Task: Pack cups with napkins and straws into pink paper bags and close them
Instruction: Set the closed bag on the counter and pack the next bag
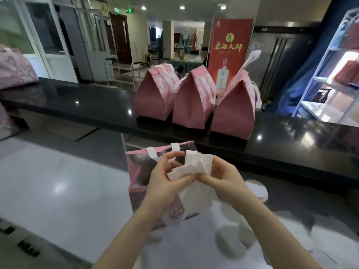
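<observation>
Both the left hand (165,176) and right hand (221,179) pinch a loose wad of napkins (191,167) just above the open pink bag (139,171); risk: sheets slip apart and miss the bag.

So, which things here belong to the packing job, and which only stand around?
Job: napkins, pinched by left hand and right hand; open pink bag; three closed pink bags.
Not job: red sign; white shelf.
</observation>
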A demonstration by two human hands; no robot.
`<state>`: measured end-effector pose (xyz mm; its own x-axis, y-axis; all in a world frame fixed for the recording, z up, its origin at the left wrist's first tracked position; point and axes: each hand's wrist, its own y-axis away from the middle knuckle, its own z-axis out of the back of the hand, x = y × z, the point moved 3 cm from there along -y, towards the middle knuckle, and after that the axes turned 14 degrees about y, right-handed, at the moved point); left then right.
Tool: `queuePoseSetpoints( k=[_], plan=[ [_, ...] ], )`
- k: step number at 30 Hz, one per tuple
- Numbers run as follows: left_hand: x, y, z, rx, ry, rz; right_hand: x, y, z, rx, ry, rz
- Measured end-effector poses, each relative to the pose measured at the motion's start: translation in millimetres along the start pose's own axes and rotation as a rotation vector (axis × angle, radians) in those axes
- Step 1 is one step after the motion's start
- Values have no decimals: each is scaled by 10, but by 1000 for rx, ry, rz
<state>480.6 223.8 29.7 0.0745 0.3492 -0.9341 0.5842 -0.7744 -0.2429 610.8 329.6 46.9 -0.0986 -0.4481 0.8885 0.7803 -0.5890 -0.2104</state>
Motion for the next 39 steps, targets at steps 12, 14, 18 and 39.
queuePoseSetpoints(
  k=[12, 14, 18, 39],
  plan=[
    [54, -536, 1322, 104, -836, -126, 124, -770, -405, -91, 773, 78],
    [100, -608, 1394, 175, -818, -39, 88, -837, -514, -30, 892, 95],
    [97, -664, 1406, 256, -739, -11, 205, -910, -673, -260, 963, 348],
    [84, -762, 1360, 22, -909, -228, -149, -957, -695, 120, 1099, -41]
  ],
)
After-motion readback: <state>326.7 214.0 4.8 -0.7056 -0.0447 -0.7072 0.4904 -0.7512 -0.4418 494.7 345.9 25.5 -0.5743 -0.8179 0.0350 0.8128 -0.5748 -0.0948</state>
